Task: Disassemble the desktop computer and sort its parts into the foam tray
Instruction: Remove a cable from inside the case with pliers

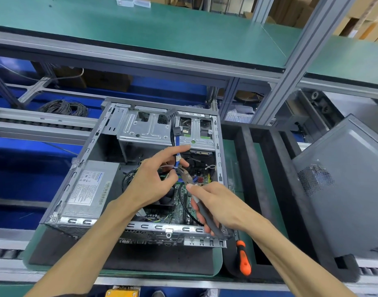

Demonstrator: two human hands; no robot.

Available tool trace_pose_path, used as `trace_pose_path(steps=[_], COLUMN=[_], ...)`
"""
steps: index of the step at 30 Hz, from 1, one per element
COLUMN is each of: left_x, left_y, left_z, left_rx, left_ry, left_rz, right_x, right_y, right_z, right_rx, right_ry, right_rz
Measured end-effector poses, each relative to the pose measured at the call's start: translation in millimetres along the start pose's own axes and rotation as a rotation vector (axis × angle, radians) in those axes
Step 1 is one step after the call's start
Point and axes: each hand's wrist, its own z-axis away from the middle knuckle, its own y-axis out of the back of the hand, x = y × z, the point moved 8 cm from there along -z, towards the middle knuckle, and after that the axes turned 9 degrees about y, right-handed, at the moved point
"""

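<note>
- Desktop computer (pixel 91 189) lies open on the bench, foam tray (pixel 267 189) just beside it.
- Left hand (pixel 153 181) pinches blue cable (pixel 177 161).
- Right hand (pixel 222 204) grips cutters (pixel 189 179) at the cable.

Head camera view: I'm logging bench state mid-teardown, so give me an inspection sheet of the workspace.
Surface: green mat under the case.
Job's things: open computer case, power supply still inside; foam tray at right holds the side panel.
Clutter: orange screwdriver.
Grippers: left hand pinches the blue cable; right hand grips cutters.
Cables: white zip tie at the cutter tips.
Surroundings: wire coil, shelf frame.
</note>
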Motion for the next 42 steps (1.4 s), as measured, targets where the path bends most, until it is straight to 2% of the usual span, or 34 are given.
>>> trace_pose_path(steps=[4,11,15,23,29,35,42], left_x=[-1,-7,-9,-8,-10,-13,-12], left_y=[-2,-1,0,-4,0,0,2], left_z=[-6,-14,-15,-13,-11,-10,-12], left_rx=[0.054,-0.015,-0.008,-0.040,0.000,0.027,0.076], left_ry=[0.022,0.125,0.151,0.121,0.118,0.120,0.083], left_rz=[0.088,0.347,0.396,0.390,0.343,0.288,0.222], right_x=[1,-2,-9,-16,-10,-1,3], right_y=[2,3,0,-8,-13,-25,-30], right_z=[1,-2,-7,-10,-12,-19,-25], right_rx=[0.058,0.136,0.158,0.065,0.039,0.097,0.166], right_ry=[0.020,0.095,0.131,0.079,0.016,-0.048,-0.040], right_rz=[-0.084,-0.173,-0.170,-0.309,-0.416,-0.699,-0.652])
